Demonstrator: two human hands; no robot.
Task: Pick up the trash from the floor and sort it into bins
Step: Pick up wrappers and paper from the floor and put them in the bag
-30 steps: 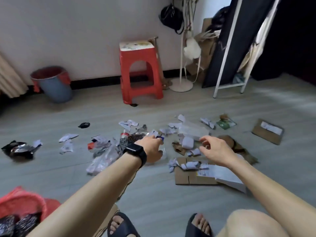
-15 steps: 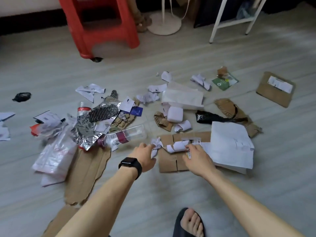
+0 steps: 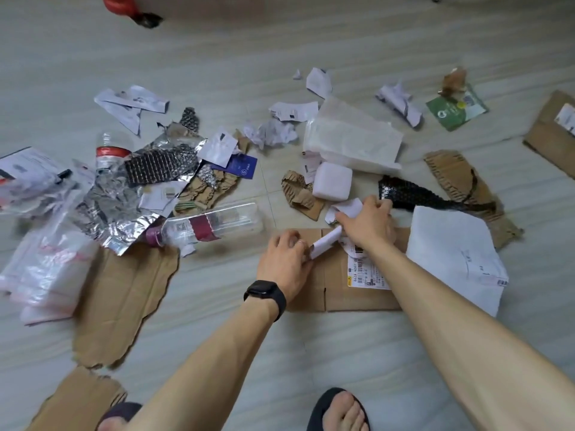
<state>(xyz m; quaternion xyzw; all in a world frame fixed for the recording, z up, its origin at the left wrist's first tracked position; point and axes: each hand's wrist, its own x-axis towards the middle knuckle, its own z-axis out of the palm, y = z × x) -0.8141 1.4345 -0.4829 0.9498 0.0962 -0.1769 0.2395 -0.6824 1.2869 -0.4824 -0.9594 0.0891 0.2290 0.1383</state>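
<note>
Pale grey plank floor [image 3: 311,42] fills pretty much the whole frame, with trash scattered across the middle. Biggest piece is the torn brown cardboard sheet [image 3: 124,300] at lower left, then the flattened brown cardboard box with a barcode label [image 3: 342,290] at centre, right under both hands. To its right lies a big white paper sheet [image 3: 451,253], and above centre there's a white translucent plastic bag [image 3: 351,135]. Centre left has crumpled silver foil [image 3: 118,209] with a clear plastic bottle with a maroon label [image 3: 211,227] lying on its side just below it. A small white foam block [image 3: 332,181] sits just above the hands.

Left hand [image 3: 284,262], black smartwatch [image 3: 265,294] on the wrist, has its fingers curled around one end of a rolled white paper scrap [image 3: 325,244] that rests on the box. Right hand [image 3: 367,223] is pressed down just above it, fingers pinching a crumpled white paper scrap [image 3: 345,209] at the box's top edge. Both scraps are still down at floor level. Two feet in dark sandals [image 3: 337,409] peek in along the bottom edge.
</note>
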